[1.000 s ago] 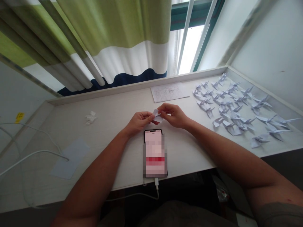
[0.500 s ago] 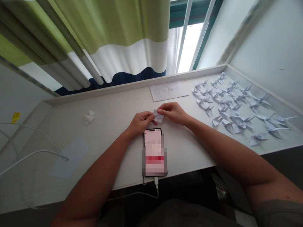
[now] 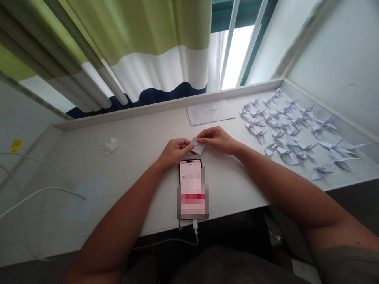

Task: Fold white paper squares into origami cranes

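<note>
Both hands (image 3: 195, 146) pinch a small folded paper (image 3: 197, 145) above the desk (image 3: 139, 154).

The phone (image 3: 192, 185) is lying before the folded paper (image 3: 197, 146) between the left hand (image 3: 174, 152) and right hand (image 3: 218, 140); paper cranes (image 3: 291, 157) are lying rightward.

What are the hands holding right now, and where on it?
Both hands pinch one small folded paper: the left hand grips its left edge, the right hand its upper right edge, just above the phone.
</note>
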The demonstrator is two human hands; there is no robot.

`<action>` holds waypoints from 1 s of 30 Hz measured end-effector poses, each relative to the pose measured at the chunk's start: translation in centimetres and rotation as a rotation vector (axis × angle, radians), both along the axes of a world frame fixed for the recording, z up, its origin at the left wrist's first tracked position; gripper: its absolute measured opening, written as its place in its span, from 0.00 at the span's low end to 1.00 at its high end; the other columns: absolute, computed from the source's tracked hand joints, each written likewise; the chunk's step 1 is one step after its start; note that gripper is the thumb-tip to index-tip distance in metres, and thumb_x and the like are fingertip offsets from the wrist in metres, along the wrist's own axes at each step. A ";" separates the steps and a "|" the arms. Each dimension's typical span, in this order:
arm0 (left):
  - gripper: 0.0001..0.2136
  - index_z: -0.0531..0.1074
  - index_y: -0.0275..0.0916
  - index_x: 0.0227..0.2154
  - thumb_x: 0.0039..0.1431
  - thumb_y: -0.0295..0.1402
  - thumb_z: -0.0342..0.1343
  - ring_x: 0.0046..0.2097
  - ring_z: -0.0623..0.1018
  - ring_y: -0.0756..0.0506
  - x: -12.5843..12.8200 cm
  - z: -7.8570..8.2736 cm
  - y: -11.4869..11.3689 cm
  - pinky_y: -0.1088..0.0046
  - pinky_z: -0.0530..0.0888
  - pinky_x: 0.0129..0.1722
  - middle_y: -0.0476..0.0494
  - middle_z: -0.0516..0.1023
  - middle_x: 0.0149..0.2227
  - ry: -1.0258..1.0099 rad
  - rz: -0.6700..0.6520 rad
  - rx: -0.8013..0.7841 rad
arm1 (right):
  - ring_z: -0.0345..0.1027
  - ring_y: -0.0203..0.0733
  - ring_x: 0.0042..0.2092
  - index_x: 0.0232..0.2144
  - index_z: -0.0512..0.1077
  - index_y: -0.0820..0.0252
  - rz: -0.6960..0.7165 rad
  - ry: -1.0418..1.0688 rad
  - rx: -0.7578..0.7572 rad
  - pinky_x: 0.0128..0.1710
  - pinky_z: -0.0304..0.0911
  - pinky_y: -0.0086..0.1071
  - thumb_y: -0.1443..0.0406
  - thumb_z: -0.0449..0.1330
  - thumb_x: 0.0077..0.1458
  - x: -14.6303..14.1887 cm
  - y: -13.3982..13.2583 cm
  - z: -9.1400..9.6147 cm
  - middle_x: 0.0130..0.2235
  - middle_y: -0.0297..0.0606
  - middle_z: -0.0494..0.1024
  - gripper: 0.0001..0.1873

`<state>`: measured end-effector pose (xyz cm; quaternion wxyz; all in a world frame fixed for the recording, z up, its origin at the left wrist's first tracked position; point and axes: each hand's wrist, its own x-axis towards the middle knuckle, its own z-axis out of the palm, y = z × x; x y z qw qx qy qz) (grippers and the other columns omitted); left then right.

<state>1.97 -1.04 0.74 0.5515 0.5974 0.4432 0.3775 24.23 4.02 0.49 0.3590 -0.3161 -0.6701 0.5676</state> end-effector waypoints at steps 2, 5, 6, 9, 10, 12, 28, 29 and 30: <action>0.22 0.82 0.36 0.37 0.54 0.52 0.73 0.38 0.87 0.40 0.1 -0.3 0.1 0.67 0.80 0.38 0.39 0.87 0.36 -0.015 0.030 0.013 | 0.74 0.38 0.35 0.34 0.84 0.62 -0.006 -0.007 -0.011 0.36 0.70 0.33 0.49 0.74 0.53 0.1 0.1 0.0 0.34 0.39 0.85 0.21; 0.23 0.81 0.35 0.37 0.53 0.52 0.73 0.37 0.87 0.41 0.3 -0.7 0.4 0.67 0.80 0.39 0.39 0.87 0.35 -0.043 0.095 0.038 | 0.73 0.36 0.33 0.33 0.82 0.63 -0.033 -0.023 -0.027 0.36 0.70 0.32 0.45 0.68 0.61 0.0 0.1 -0.2 0.32 0.39 0.83 0.25; 0.24 0.81 0.35 0.37 0.53 0.53 0.73 0.37 0.88 0.41 0.4 -0.7 0.4 0.68 0.79 0.39 0.39 0.87 0.35 -0.057 0.116 0.043 | 0.73 0.36 0.33 0.34 0.82 0.63 -0.034 -0.018 -0.031 0.37 0.71 0.32 0.45 0.67 0.61 -0.1 0.1 -0.3 0.33 0.39 0.83 0.26; 0.26 0.79 0.35 0.38 0.52 0.54 0.74 0.37 0.88 0.40 0.7 -0.9 0.5 0.69 0.77 0.36 0.39 0.87 0.33 -0.095 0.158 0.036 | 0.76 0.37 0.36 0.41 0.80 0.63 -0.020 0.039 -0.035 0.38 0.73 0.33 0.48 0.73 0.56 -0.6 -0.1 -0.6 0.37 0.40 0.84 0.24; 0.26 0.78 0.35 0.38 0.52 0.55 0.73 0.37 0.88 0.40 0.8 -0.8 0.5 0.69 0.77 0.36 0.40 0.87 0.33 -0.106 0.171 0.031 | 0.77 0.38 0.36 0.42 0.80 0.63 -0.025 0.063 -0.030 0.38 0.74 0.34 0.50 0.75 0.54 -0.8 -0.1 -0.7 0.38 0.39 0.84 0.25; 0.26 0.77 0.36 0.38 0.52 0.55 0.73 0.37 0.88 0.39 1.1 -0.7 0.4 0.68 0.78 0.37 0.41 0.87 0.33 -0.125 0.203 0.015 | 0.76 0.37 0.35 0.46 0.78 0.62 -0.063 0.098 0.012 0.37 0.74 0.34 0.53 0.77 0.52 -1.0 -0.1 -0.8 0.36 0.36 0.83 0.26; 0.21 0.81 0.37 0.32 0.51 0.52 0.74 0.32 0.82 0.46 0.9 0.6 0.0 0.70 0.76 0.36 0.44 0.85 0.31 -0.093 0.197 0.061 | 0.78 0.38 0.36 0.52 0.75 0.59 -0.063 0.257 0.071 0.38 0.74 0.34 0.55 0.76 0.54 -1.3 -0.7 -0.4 0.35 0.34 0.84 0.27; 0.20 0.81 0.38 0.30 0.50 0.51 0.75 0.32 0.82 0.47 0.9 0.6 0.0 0.70 0.76 0.35 0.44 0.85 0.30 -0.091 0.205 0.055 | 0.78 0.37 0.36 0.51 0.75 0.59 -0.060 0.258 0.073 0.38 0.73 0.34 0.55 0.76 0.54 -1.4 -0.7 -0.4 0.34 0.34 0.83 0.27; 0.20 0.81 0.38 0.29 0.49 0.50 0.76 0.31 0.81 0.47 0.8 0.6 0.1 0.70 0.76 0.34 0.44 0.85 0.30 -0.088 0.210 0.044 | 0.78 0.37 0.36 0.51 0.75 0.60 -0.060 0.258 0.076 0.38 0.73 0.33 0.56 0.75 0.54 -1.4 -0.7 -0.4 0.34 0.33 0.83 0.27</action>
